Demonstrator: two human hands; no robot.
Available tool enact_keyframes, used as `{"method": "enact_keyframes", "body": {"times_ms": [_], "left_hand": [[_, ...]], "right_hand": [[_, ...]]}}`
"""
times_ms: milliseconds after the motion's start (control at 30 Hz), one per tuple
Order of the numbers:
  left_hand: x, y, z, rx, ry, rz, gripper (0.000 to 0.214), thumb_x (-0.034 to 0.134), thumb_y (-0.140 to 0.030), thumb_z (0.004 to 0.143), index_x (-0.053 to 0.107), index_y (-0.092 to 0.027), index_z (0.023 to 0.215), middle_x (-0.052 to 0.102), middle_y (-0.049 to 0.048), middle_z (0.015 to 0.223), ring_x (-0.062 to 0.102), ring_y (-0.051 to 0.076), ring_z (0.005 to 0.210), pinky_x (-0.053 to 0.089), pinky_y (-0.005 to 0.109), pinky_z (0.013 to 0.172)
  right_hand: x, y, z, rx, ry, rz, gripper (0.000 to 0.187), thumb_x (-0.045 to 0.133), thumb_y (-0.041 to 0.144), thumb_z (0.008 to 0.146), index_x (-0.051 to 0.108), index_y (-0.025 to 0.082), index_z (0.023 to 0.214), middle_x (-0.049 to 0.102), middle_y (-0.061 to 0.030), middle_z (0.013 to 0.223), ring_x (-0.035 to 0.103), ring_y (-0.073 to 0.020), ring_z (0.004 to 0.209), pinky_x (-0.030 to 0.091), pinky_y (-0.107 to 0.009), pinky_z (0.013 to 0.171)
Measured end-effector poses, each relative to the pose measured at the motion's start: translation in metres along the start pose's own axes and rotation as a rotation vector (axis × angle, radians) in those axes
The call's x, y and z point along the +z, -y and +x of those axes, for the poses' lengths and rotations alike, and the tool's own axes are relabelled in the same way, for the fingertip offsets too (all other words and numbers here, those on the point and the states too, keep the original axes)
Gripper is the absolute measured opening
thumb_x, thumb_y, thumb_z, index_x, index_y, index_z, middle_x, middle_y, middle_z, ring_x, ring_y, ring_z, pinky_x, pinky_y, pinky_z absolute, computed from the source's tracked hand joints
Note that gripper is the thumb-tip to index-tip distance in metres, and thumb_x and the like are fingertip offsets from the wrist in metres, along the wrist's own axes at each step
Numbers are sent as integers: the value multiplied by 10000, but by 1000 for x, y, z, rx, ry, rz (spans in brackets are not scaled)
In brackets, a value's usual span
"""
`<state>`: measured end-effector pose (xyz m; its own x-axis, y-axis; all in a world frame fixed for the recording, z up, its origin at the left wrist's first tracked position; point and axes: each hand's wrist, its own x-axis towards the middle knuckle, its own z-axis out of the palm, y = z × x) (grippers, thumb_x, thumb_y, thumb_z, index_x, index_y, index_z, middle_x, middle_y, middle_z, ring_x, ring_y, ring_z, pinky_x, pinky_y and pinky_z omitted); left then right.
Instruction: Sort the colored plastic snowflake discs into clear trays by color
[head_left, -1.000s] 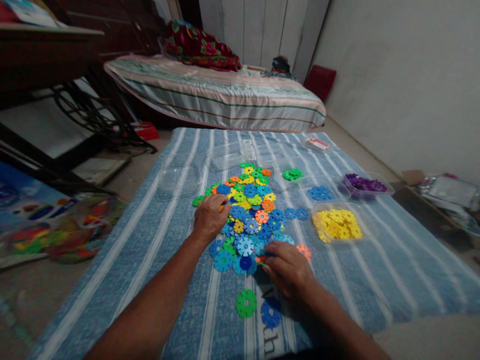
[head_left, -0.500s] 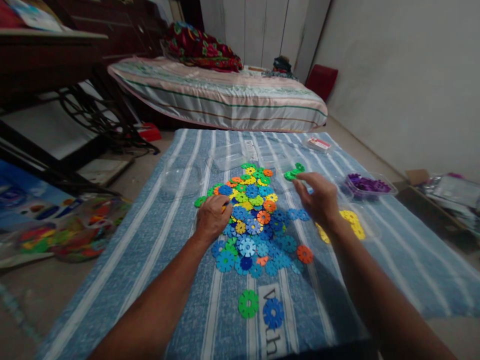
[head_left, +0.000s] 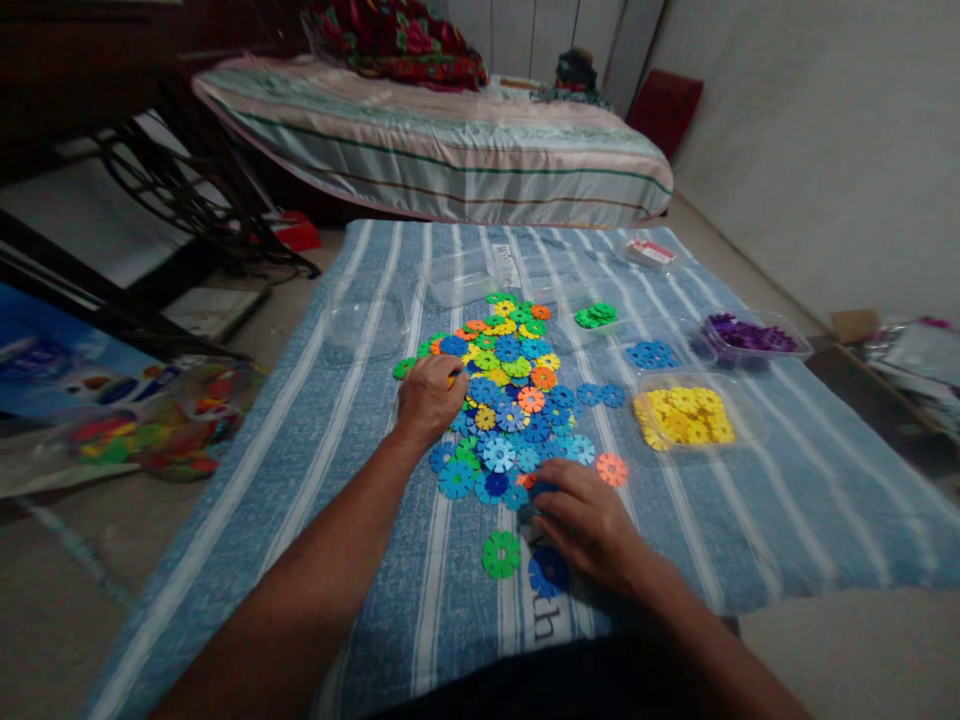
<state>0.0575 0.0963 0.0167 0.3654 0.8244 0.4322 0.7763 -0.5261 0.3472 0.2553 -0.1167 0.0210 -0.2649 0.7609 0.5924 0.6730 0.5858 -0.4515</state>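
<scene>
A pile of colourful notched plastic discs (head_left: pixel 510 420) lies in the middle of the cloth. At its left edge my left hand (head_left: pixel 431 400) is closed, with an orange-yellow edge of a disc showing at the fingertips. Down at the pile's near right edge my right hand (head_left: pixel 585 520) has bent fingers, somewhat apart, close to an orange disc (head_left: pixel 527 481); no held disc is visible. A green disc (head_left: pixel 500 555) lies alone nearer me. The dark blue disc (head_left: pixel 548 572) is partly under my right hand. A single orange disc (head_left: pixel 612 469) sits right of the pile.
Clear tubs hold green discs (head_left: pixel 597 316), blue discs (head_left: pixel 651 354), yellow discs (head_left: pixel 684 417) and purple discs (head_left: pixel 750 335). More clear tubs, including one at left (head_left: pixel 365 325), stand beyond the pile. A striped cloth (head_left: pixel 300 450) covers the surface; a bed (head_left: pixel 450 160) stands behind.
My right hand has moved from the green tub back toward me, to the near edge of the pile. The green disc it held is released. My left hand stays by the pile.
</scene>
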Motion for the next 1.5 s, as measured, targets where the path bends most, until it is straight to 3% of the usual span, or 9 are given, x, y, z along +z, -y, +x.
{"method": "enact_keyframes", "body": {"times_ms": [167, 300, 467, 733, 1000, 1133, 1333, 1433, 1500], "left_hand": [[-2, -2, 1, -3, 20, 7, 157, 516, -239, 845, 667, -199, 836, 740, 78, 924, 656, 247, 907, 498, 373, 872], [-1, -1, 1, -12, 17, 14, 149, 525, -240, 843, 669, -204, 846, 740, 73, 929, 656, 242, 913, 499, 371, 877], [0, 2, 0, 1, -2, 12, 147, 533, -252, 849, 673, -211, 861, 747, 74, 956, 657, 251, 946, 496, 385, 907], [1, 6, 0, 26, -25, -6, 139, 532, -259, 845, 664, -217, 830, 748, 72, 948, 663, 249, 930, 503, 381, 887], [-2, 5, 0, 22, -30, -5, 143, 515, -248, 842, 651, -214, 815, 743, 81, 924, 663, 253, 915, 509, 385, 866], [-2, 5, 0, 29, -30, -12, 137, 520, -246, 837, 653, -222, 817, 741, 71, 916, 662, 245, 918, 510, 381, 871], [-2, 6, 0, 31, -36, -11, 142, 518, -259, 846, 649, -218, 811, 735, 80, 905, 661, 251, 902, 511, 383, 853], [-2, 6, -1, 37, -36, -12, 138, 516, -255, 849, 644, -220, 809, 732, 77, 901, 661, 247, 900, 508, 377, 846], [-1, 6, -1, 35, -35, -13, 139, 514, -249, 853, 645, -220, 818, 733, 74, 904, 661, 246, 903, 507, 373, 842]], "right_hand": [[-6, 0, -9, 29, -57, -54, 113, 563, 184, 932, 635, 197, 1018, 701, -120, 1090, 649, -251, 1083, 580, -434, 904], [-1, 19, -7, 7, 75, -29, 139, 590, 231, 926, 637, 187, 1049, 680, -138, 1188, 592, -285, 1205, 556, -463, 957], [18, 37, -2, 23, 263, -74, 359, 709, 359, 860, 637, 139, 1134, 609, -206, 1335, 474, -390, 1337, 473, -588, 1039], [27, 36, -3, 81, 324, -74, 334, 754, 374, 822, 649, 182, 1074, 570, -159, 1412, 444, -359, 1371, 450, -544, 1074], [38, 32, 2, -69, 78, -61, 87, 604, 221, 920, 643, 188, 991, 710, -112, 1096, 613, -267, 1180, 517, -445, 997], [30, 16, 14, -99, 4, -20, 45, 585, 185, 922, 628, 197, 918, 713, -96, 987, 658, -235, 1058, 562, -383, 898], [-17, -54, 79, -91, -110, -186, 227, 496, 213, 975, 622, 208, 786, 700, -87, 872, 662, -190, 836, 559, -322, 762], [-46, -92, 115, 49, -365, -426, 190, 523, 250, 966, 657, 206, 839, 689, -91, 830, 645, -219, 828, 539, -355, 762], [-53, -104, 126, 124, -451, -484, 149, 550, 270, 953, 677, 199, 922, 694, -97, 852, 643, -238, 854, 533, -379, 785]]}}
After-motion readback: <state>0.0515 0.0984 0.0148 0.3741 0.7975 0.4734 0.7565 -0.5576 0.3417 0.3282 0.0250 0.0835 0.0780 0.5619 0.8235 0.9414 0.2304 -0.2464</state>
